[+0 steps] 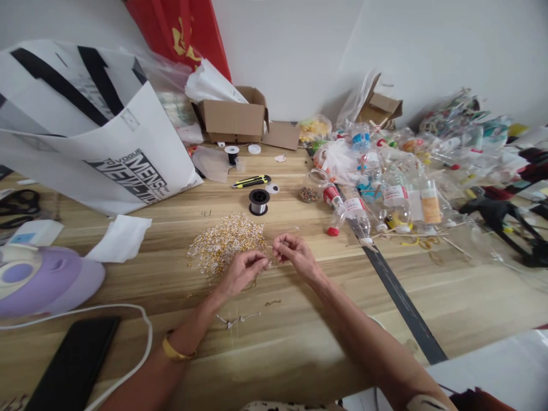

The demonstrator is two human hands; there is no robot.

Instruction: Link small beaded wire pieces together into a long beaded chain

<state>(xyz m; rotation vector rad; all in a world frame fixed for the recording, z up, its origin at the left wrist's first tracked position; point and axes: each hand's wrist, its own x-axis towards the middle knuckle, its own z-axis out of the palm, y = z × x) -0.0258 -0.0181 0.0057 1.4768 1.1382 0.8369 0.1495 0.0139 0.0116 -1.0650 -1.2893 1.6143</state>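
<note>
My left hand (245, 270) is closed in a pinch at the near right edge of a pile of gold and clear beads (229, 240). Facing it, my right hand (295, 255) also pinches with thumb and forefinger. Small shiny bits show between the fingertips, too tiny to name. Nearer to me on the wooden table (274, 348) lies a beaded chain (237, 319), stretched out sideways. A short dark chain piece (273, 302) rests to its upper right. Beyond the pile stands a spool of silvery wire (259, 202).
A yellow and black utility knife (252, 181) lies behind the spool. To the left are a white shopping bag (141, 160), a purple device (55, 279), a phone (75, 362) and a white cable (148, 328). Plastic bottles (357, 214) crowd the right, with a cardboard box (233, 121) behind.
</note>
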